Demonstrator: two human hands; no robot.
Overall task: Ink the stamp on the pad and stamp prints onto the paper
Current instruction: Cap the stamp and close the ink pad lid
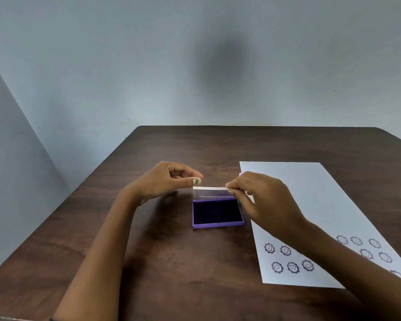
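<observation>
A purple ink pad lies open in the middle of the table, its dark pad facing up. Its clear lid stands upright along the far edge. My right hand pinches the lid's top right corner. My left hand hovers at the lid's top left corner with fingers curled and thumb just above the edge, seemingly a hair apart. The white paper lies to the right with several smiling flower prints near its front end. A small pink object peeks out behind my right hand; I cannot tell what it is.
The dark wooden table stands against a pale blue wall. Its left edge runs diagonally, with a drop to the floor beyond. My right forearm crosses over the paper's front part, hiding some prints.
</observation>
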